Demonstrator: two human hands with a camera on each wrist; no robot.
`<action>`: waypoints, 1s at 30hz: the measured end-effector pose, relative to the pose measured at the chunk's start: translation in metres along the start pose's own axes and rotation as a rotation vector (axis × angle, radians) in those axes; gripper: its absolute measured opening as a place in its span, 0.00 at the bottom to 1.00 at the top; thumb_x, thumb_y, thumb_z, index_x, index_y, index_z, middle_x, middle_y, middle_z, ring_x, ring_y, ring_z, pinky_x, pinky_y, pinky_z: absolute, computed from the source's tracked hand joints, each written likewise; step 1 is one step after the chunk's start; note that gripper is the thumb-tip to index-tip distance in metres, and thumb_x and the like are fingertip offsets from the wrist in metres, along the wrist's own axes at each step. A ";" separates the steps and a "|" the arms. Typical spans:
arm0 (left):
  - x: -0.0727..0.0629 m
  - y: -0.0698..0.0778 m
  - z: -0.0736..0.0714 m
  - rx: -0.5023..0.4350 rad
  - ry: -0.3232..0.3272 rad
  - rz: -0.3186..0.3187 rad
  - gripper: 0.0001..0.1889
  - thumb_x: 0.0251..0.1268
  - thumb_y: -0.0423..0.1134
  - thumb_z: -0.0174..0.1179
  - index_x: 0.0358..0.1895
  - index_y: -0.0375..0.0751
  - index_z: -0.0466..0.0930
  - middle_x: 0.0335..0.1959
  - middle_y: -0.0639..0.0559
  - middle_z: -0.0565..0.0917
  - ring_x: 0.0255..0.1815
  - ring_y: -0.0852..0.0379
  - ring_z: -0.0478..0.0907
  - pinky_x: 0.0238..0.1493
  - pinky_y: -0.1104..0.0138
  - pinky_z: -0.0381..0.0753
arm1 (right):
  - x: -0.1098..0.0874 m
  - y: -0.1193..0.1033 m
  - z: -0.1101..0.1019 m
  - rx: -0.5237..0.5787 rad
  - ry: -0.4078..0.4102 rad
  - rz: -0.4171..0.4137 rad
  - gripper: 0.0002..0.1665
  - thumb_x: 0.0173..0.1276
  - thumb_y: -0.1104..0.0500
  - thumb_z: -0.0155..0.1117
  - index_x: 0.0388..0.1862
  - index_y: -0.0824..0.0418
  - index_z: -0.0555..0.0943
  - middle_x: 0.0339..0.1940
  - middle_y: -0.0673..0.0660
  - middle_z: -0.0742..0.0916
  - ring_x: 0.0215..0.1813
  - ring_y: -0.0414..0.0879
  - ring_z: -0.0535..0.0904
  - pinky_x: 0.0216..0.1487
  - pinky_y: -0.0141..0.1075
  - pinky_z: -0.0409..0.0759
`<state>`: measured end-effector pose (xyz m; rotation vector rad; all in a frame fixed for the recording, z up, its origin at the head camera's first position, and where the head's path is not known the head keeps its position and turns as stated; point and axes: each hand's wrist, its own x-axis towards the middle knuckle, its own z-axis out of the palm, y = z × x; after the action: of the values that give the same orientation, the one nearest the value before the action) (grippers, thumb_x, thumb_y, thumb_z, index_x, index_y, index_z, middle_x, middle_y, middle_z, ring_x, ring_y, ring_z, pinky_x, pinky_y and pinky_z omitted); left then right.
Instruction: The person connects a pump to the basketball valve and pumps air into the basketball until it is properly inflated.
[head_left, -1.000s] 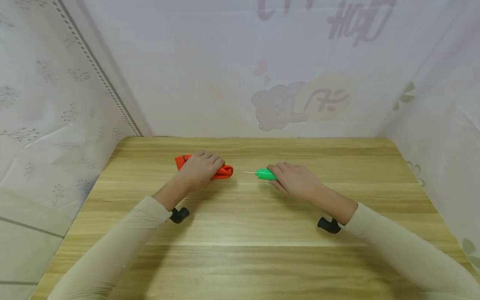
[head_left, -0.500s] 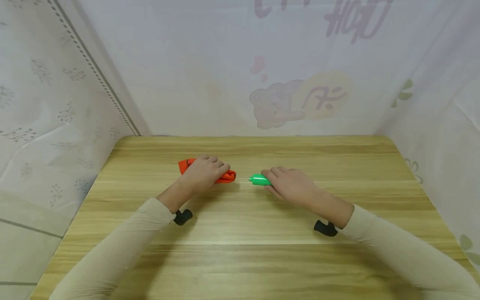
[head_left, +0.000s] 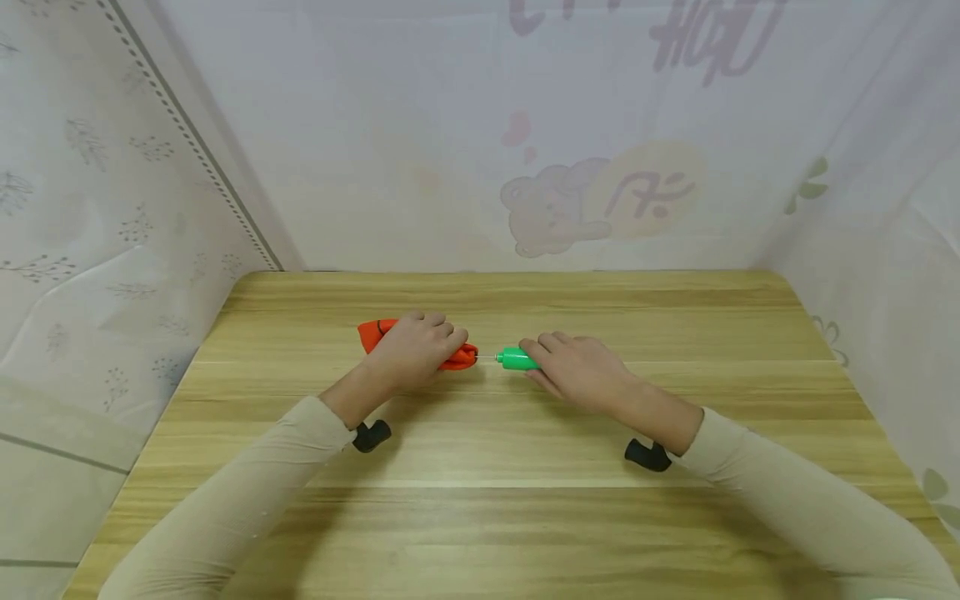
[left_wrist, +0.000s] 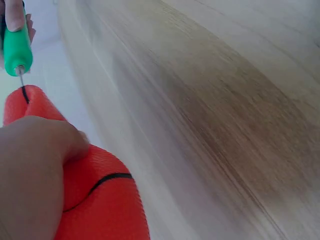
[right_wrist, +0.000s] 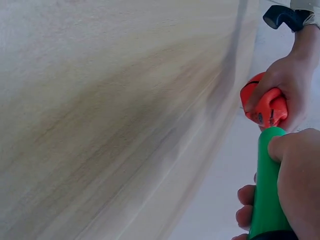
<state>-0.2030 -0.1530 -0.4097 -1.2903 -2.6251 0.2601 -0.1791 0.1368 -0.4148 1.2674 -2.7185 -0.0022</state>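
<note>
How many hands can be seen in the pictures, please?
2. The left hand grips what looks like a folded, deflated red ball; the right hand holds a green pump. No other hand shows.

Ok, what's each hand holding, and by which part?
The left hand grips the middle of the folded red rubbery piece with black lines; the right hand grips the green plastic cylinder by its body, behind the thin metal needle.

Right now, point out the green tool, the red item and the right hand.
Green tool (right_wrist: 269,185): right wrist view, on its green barrel.
Red item (left_wrist: 97,167): left wrist view, on its exposed surface.
Right hand (head_left: 581,368): head view, on its back.
</note>
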 end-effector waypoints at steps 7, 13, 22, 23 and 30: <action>0.003 0.003 -0.003 0.054 -0.052 0.001 0.09 0.64 0.36 0.67 0.42 0.42 0.77 0.30 0.51 0.83 0.33 0.52 0.76 0.38 0.60 0.78 | 0.001 -0.004 -0.007 -0.036 -0.030 -0.018 0.26 0.79 0.48 0.58 0.66 0.64 0.76 0.48 0.58 0.85 0.47 0.49 0.84 0.42 0.40 0.84; 0.005 0.005 -0.004 0.063 -0.087 -0.005 0.09 0.65 0.37 0.67 0.43 0.41 0.78 0.32 0.50 0.84 0.34 0.52 0.76 0.38 0.60 0.78 | 0.001 -0.001 -0.004 -0.035 0.009 -0.035 0.24 0.79 0.49 0.58 0.63 0.64 0.76 0.45 0.57 0.85 0.43 0.47 0.83 0.37 0.38 0.83; 0.006 0.006 0.000 0.016 -0.101 -0.026 0.09 0.64 0.42 0.69 0.38 0.44 0.79 0.26 0.53 0.81 0.29 0.54 0.73 0.30 0.64 0.74 | 0.004 -0.007 -0.004 -0.049 -0.057 0.032 0.26 0.80 0.49 0.57 0.66 0.65 0.76 0.47 0.58 0.85 0.46 0.49 0.83 0.37 0.38 0.83; 0.007 0.006 0.001 0.012 -0.102 -0.026 0.09 0.63 0.42 0.69 0.38 0.45 0.79 0.25 0.54 0.80 0.29 0.54 0.73 0.30 0.64 0.73 | 0.005 -0.008 -0.004 -0.049 -0.053 0.026 0.25 0.79 0.49 0.58 0.65 0.65 0.76 0.47 0.58 0.85 0.46 0.49 0.84 0.37 0.38 0.84; 0.012 0.012 0.003 0.029 -0.126 0.005 0.06 0.65 0.40 0.67 0.38 0.46 0.80 0.26 0.56 0.80 0.27 0.56 0.73 0.28 0.65 0.71 | 0.004 -0.009 0.001 -0.049 -0.045 -0.010 0.22 0.77 0.51 0.61 0.60 0.64 0.78 0.44 0.58 0.86 0.43 0.48 0.85 0.36 0.38 0.84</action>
<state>-0.2023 -0.1365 -0.4145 -1.3125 -2.7109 0.3916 -0.1744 0.1277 -0.4157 1.2824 -2.7319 -0.0989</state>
